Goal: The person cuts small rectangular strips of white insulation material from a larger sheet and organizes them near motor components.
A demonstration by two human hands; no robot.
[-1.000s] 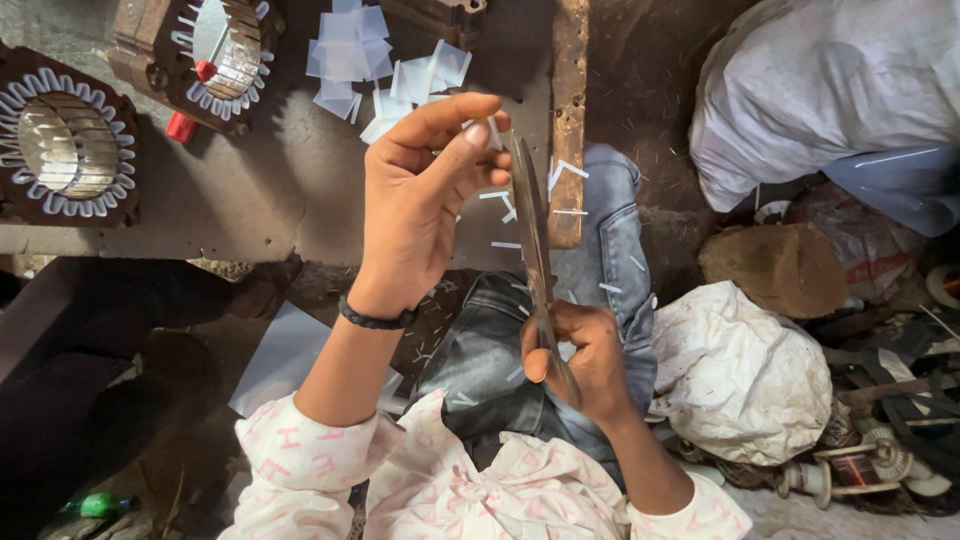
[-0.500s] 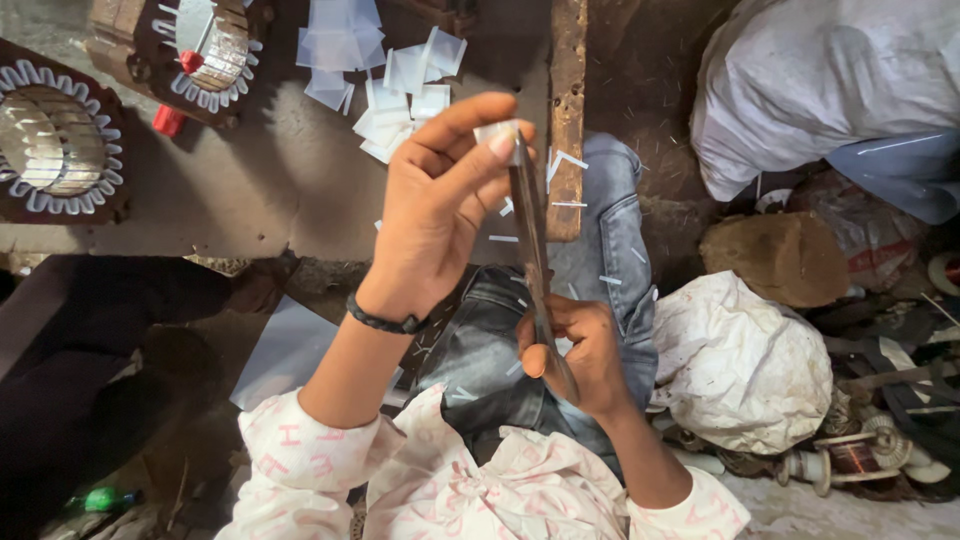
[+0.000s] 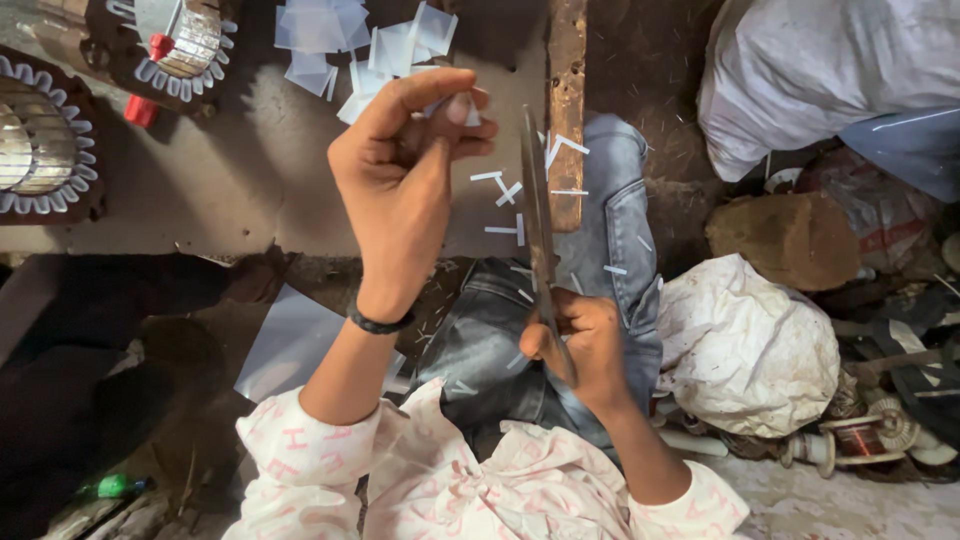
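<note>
My left hand (image 3: 405, 170) is raised over my lap, its fingertips pinched on a small white paper piece (image 3: 468, 108). My right hand (image 3: 580, 345) grips the handles of long scissors (image 3: 537, 235), whose blades point up and away, just right of the paper piece. Thin white paper strips (image 3: 505, 188) lie on the floor and on my jeans (image 3: 610, 215). A black band circles my left wrist.
A pile of cut white paper pieces (image 3: 350, 40) lies ahead. Motor stators with white slot liners (image 3: 40, 135) (image 3: 180, 40) sit at the left. A wooden plank (image 3: 566, 100), white sacks (image 3: 745, 345) (image 3: 830, 75), a paper sheet (image 3: 285, 340) and a copper wire spool (image 3: 860, 435) surround me.
My left hand has shifted slightly left from the scissor blades with the paper piece still pinched. The view has tilted a little; my right hand keeps its hold.
</note>
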